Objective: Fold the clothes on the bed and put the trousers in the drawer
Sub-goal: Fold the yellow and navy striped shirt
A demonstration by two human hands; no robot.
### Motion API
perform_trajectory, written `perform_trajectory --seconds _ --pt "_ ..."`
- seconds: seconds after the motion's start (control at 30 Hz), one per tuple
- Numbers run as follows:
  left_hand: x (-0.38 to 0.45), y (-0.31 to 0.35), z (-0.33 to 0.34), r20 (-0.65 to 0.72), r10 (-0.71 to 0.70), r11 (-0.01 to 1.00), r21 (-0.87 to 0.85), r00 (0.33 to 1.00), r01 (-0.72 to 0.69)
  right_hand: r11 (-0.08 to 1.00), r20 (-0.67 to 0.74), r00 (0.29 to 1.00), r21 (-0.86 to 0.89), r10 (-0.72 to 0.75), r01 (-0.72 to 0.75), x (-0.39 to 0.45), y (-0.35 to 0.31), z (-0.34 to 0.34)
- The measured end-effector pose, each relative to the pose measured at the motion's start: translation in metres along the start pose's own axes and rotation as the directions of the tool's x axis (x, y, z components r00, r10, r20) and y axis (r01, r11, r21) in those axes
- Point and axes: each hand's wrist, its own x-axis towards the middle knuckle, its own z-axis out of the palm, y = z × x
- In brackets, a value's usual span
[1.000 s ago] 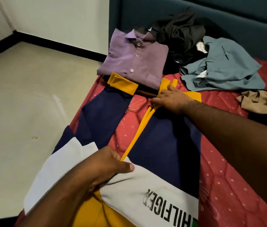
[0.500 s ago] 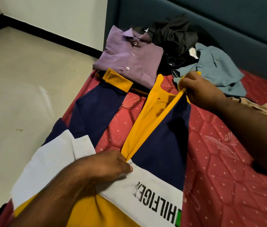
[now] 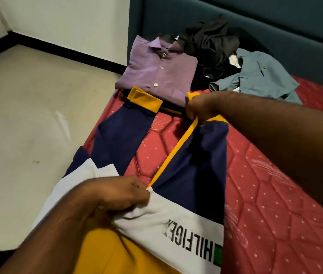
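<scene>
Trousers (image 3: 192,165) stretched between both hands, gripped at each end.

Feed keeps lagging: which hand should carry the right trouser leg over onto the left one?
Right, probably. The right hand already pinches the yellow cuff end of the right trouser leg, raised off the mattress. The left hand grips the white band near the crotch, anchoring it.
</scene>
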Motion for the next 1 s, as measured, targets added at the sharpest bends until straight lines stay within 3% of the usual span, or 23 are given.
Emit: perform_trajectory --seconds 0.17,0.33,0.5,0.6,0.7,0.77,0.83,0.87,0.9,0.93,0.97,1.0 --pt "-0.003 -0.004 -0.017 0.008 -0.059 0.992 0.115 0.998 0.058 0.965 0.040 0.986 0.200 0.165 -0.170 -0.081 0.042 0.019" --pt "-0.024 0.023 0.002 0.009 0.061 0.982 0.179 0.998 -0.061 0.865 0.123 0.923 0.321 0.365 -0.385 -0.184 0.048 0.044" --pt "-0.036 0.052 0.019 0.099 0.209 0.974 0.067 0.973 -0.216 0.739 0.230 0.831 0.381 0.506 -0.555 -0.267 0.059 0.054" --pt "-0.031 0.065 0.019 0.110 0.255 0.967 -0.038 0.961 -0.252 0.733 0.266 0.794 0.307 0.546 -0.607 -0.285 0.060 0.043" --pt "-0.011 0.066 0.018 0.064 0.292 0.953 -0.106 0.954 -0.284 0.723 0.188 0.767 0.258 0.613 -0.641 -0.255 0.056 0.043" --pt "0.015 0.057 0.017 -0.095 0.296 0.945 -0.116 0.950 -0.306 0.729 0.056 0.773 0.298 0.632 -0.617 -0.206 0.058 0.062" --pt "0.046 0.044 0.025 -0.378 0.320 0.947 0.106 0.869 -0.302 0.738 -0.037 0.800 0.414 0.599 -0.533 -0.141 0.060 0.095" --pt "0.051 0.039 0.037 -0.529 0.401 0.911 0.313 0.748 -0.267 0.731 -0.064 0.809 0.475 0.585 -0.491 -0.123 0.054 0.111" --pt "0.055 0.036 0.054 -0.598 0.516 0.844 0.477 0.613 -0.245 0.715 -0.066 0.821 0.534 0.567 -0.451 -0.098 0.049 0.130" --pt "0.050 0.038 0.076 -0.586 0.606 0.785 0.552 0.538 -0.282 0.680 -0.078 0.811 0.594 0.580 -0.429 -0.082 0.041 0.147" --pt "0.041 0.044 0.098 -0.518 0.640 0.752 0.575 0.567 -0.324 0.650 -0.104 0.790 0.638 0.604 -0.413 -0.072 0.034 0.163" --pt "0.037 0.049 0.119 -0.422 0.621 0.744 0.581 0.660 -0.329 0.613 -0.129 0.758 0.680 0.640 -0.402 -0.067 0.028 0.181"
